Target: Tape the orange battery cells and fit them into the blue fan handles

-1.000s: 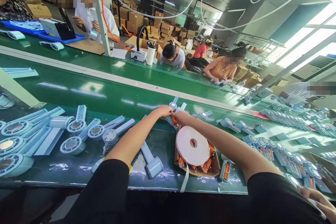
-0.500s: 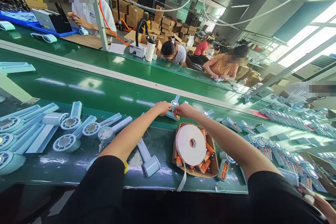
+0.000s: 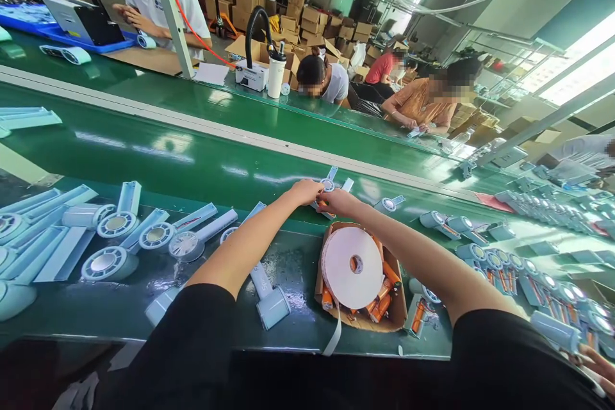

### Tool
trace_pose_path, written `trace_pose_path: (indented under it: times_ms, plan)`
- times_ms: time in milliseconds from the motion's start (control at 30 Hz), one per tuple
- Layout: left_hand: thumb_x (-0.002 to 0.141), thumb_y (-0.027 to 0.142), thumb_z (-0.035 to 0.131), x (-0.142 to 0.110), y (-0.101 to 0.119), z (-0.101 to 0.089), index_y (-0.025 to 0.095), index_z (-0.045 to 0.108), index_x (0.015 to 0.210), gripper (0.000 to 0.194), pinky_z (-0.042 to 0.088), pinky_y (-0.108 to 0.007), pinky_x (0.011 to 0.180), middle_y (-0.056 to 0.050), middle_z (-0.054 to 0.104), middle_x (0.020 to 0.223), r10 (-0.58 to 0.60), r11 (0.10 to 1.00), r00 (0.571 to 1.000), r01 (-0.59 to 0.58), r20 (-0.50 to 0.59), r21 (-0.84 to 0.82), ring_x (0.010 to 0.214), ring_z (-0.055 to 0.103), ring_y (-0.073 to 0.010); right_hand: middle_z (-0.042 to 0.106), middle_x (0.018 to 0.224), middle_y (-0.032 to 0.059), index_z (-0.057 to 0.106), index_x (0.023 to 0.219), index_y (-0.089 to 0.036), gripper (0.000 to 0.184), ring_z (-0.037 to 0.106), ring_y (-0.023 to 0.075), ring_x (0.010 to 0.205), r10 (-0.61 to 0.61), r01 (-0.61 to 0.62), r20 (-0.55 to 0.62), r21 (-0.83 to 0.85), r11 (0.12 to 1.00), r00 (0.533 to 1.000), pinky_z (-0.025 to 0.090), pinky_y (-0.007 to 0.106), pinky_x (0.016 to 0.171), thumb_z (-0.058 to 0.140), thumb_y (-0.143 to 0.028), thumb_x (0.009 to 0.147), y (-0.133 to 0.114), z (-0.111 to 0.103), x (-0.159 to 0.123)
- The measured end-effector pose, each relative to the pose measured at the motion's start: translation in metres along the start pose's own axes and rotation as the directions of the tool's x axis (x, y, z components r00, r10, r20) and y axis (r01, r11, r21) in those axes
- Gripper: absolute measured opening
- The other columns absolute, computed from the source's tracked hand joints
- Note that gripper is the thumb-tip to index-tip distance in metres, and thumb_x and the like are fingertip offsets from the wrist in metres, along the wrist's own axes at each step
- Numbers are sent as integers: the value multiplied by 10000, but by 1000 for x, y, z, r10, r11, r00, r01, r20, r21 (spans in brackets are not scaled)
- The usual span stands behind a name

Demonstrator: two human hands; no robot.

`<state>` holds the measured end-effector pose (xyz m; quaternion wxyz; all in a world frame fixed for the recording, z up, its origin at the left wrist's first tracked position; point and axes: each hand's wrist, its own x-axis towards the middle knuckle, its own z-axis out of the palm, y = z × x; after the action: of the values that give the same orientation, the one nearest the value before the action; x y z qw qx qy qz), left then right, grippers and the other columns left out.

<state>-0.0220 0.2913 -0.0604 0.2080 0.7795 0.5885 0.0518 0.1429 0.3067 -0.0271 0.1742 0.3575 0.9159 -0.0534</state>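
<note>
Both my arms reach forward to the far edge of the dark work strip. My left hand (image 3: 306, 191) and my right hand (image 3: 340, 202) meet there, fingers curled on a light blue fan half (image 3: 327, 187) that lies by the green conveyor belt (image 3: 192, 154). Just below my hands stands a small cardboard box (image 3: 391, 317) with orange batteries (image 3: 383, 302) in it. A white roll of tape (image 3: 352, 267) rests on top, its loose end hanging over the table edge.
Several light blue fan bodies (image 3: 103, 261) lie at the left. More fan halves with orange batteries (image 3: 504, 269) crowd the right. A fan handle (image 3: 269, 298) lies near the front edge. Other people work across the belt. Another person's hand (image 3: 596, 362) shows at the bottom right.
My hands have stayed together on the fan half near the belt. The view has shifted slightly, and the person at the far left has moved their hands.
</note>
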Motion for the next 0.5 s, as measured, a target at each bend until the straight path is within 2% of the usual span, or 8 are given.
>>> trace_pose_path:
  times_ms: [133,300,400,500]
  plan:
    - [1030,421,660,4,3,0,179,709,1198,298,576,-463,1005,-85,734,1208,6,1000,1000,-6,7,-8,1105,703,-231,789,1155,135,768,1273,-248,303,733,306,1036,46,-46,-2,-24,999,999,501,339,823,674,-361,1007,-2,1,-1]
    - [1034,438,649,10,9,-1,184,720,1142,285,577,-437,980,-73,745,1153,-7,999,1000,7,4,-34,1052,708,-214,810,1104,96,796,1215,-262,265,741,282,1021,126,-127,-39,-40,991,991,499,312,799,618,-346,1036,8,-2,-24]
    - [1028,449,656,14,12,-1,183,717,1129,290,581,-428,960,-70,740,1133,-25,999,1000,25,12,-41,1025,705,-208,814,1065,98,792,1226,-252,309,748,280,987,176,-178,-49,-36,983,983,504,314,784,559,-375,1065,13,2,-33]
    - [1012,431,670,17,15,0,178,715,1112,275,572,-415,932,-67,740,1100,-38,998,999,39,23,-39,993,698,-205,806,1135,120,780,1275,-263,323,742,319,1057,158,-158,-18,-1,987,987,523,341,824,670,-404,1006,10,10,-25]
